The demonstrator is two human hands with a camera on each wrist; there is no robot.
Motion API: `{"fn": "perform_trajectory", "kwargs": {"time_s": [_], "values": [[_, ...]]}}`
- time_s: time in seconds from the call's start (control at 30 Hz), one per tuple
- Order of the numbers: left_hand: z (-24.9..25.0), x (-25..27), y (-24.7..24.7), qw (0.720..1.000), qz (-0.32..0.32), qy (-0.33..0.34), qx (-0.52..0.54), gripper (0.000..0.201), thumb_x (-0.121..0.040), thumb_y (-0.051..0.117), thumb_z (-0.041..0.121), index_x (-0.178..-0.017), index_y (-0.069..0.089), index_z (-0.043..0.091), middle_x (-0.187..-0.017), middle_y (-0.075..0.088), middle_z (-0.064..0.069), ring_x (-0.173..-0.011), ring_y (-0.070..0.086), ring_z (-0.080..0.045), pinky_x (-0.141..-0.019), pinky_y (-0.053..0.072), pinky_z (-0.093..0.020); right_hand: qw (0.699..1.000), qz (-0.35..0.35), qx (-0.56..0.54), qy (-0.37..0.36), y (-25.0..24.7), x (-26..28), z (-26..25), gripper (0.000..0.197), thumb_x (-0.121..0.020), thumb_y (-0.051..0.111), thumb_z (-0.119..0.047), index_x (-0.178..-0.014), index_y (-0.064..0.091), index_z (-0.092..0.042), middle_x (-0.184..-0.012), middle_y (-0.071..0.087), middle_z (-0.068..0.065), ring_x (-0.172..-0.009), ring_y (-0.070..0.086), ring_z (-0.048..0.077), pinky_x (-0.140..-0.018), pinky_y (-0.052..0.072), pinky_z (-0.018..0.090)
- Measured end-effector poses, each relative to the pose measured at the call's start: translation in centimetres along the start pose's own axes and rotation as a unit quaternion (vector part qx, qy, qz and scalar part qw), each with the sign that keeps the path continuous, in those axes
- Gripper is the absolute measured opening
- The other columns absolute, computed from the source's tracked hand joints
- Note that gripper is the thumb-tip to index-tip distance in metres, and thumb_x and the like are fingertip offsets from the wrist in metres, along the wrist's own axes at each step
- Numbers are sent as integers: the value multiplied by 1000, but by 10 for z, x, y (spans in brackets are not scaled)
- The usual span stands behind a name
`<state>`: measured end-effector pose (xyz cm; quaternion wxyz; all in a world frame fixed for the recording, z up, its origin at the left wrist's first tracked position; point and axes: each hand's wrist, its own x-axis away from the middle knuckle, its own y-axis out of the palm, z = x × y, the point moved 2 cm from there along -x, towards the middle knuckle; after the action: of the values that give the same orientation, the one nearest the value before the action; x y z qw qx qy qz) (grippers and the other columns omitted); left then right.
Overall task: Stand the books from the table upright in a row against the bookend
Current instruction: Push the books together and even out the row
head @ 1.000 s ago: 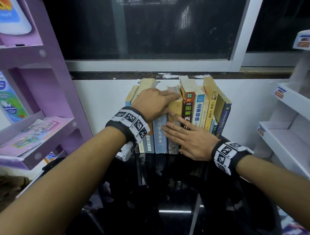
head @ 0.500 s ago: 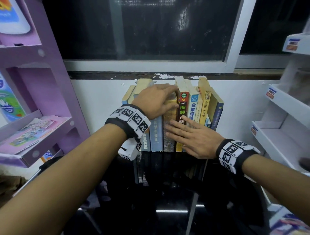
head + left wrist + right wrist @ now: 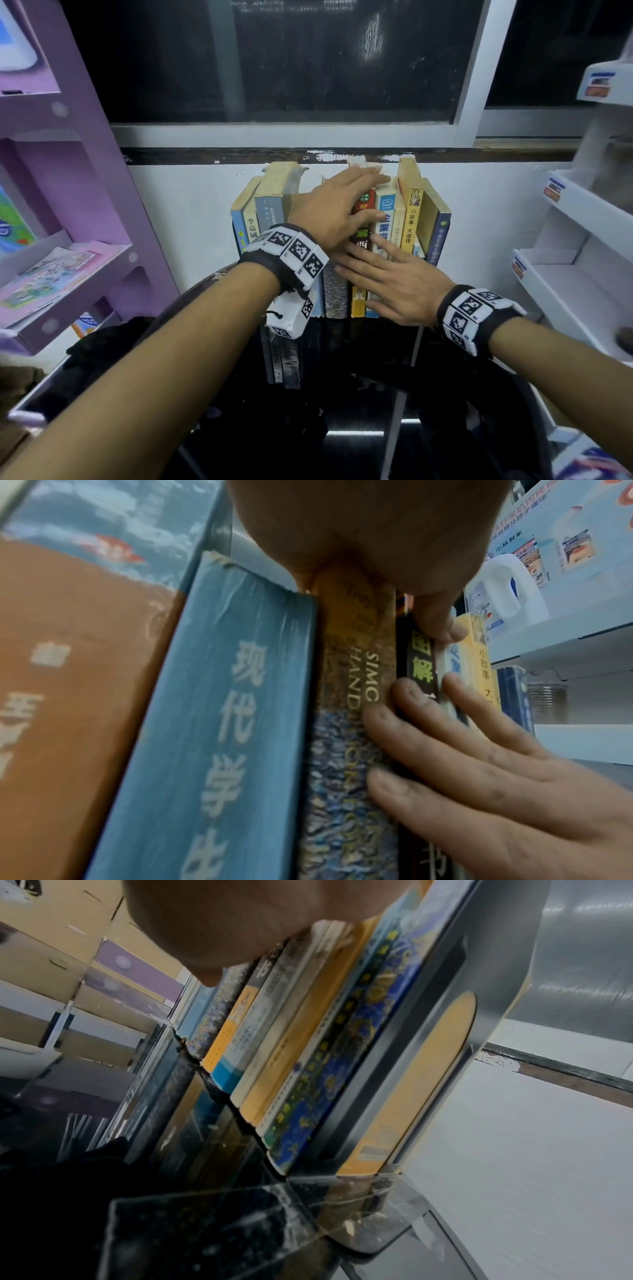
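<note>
We stand a row of books (image 3: 404,219) upright on a glossy black table (image 3: 342,394), spines toward us, against the white wall below a dark window (image 3: 274,58).

Row, left to right in the head view:
1. A blue book (image 3: 238,226) at the left end, leaning slightly.
2. A thick grey-blue volume (image 3: 270,209) just beside it.
3. A pale blue spine (image 3: 219,723), seen in the left wrist view.
4. A mottled brown-and-blue spine (image 3: 335,291).
5. A dark spine with green characters (image 3: 423,666).
6. A white-and-blue spine (image 3: 386,212), then a yellow spine (image 3: 412,216).
7. A dark blue book (image 3: 440,236) at the right end.

In the right wrist view, the dark blue book rests against a grey metal bookend (image 3: 445,1031) standing on the table at the right end of the row.

Our left hand (image 3: 334,209) lies over the tops of the middle books, fingers extended to the right; the thumb (image 3: 441,623) presses on the dark spine. It lies relaxed and grasps nothing.

Our right hand (image 3: 394,284) lies flat against the lower spines, fingers (image 3: 455,715) straight and spread across the mottled, dark and white-and-blue spines. It presses and clasps nothing.

A purple display shelf (image 3: 68,205) stands at left; a white shelf unit (image 3: 582,260) stands at right.
</note>
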<state>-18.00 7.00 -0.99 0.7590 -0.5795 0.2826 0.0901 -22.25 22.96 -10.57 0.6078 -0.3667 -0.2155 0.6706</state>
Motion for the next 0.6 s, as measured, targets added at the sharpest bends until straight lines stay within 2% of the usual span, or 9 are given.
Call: {"fn": "perform_trajectory", "kwargs": {"time_s": [0.17,0.4,0.6], "values": [[-6,-1,2,1000,15,24,11,52,-92,56,42,-140,42,28,-150,40,7,-140,32,-15,-110,36,-46,1000,11,4,-2,9,-1,1,70,-98,34,-49,-153,18,-10,-161,10,9,-149,2,25,-119,3,52],[-8,-3,4,997,54,53,35,42,-88,61,40,-127,55,26,-140,50,6,-129,45,-12,-102,45,-40,1000,19,-2,0,10,-1,0,72,-96,37,-50,-153,20,-10,-161,12,9,-149,3,24,-119,1,52],[-3,-3,3,998,36,48,13,40,-89,60,41,-125,51,25,-138,50,5,-125,46,-12,-100,45,-38,1000,3,-11,-3,1,3,0,71,-97,37,-47,-153,17,-9,-161,9,9,-149,2,24,-119,3,52]]}}
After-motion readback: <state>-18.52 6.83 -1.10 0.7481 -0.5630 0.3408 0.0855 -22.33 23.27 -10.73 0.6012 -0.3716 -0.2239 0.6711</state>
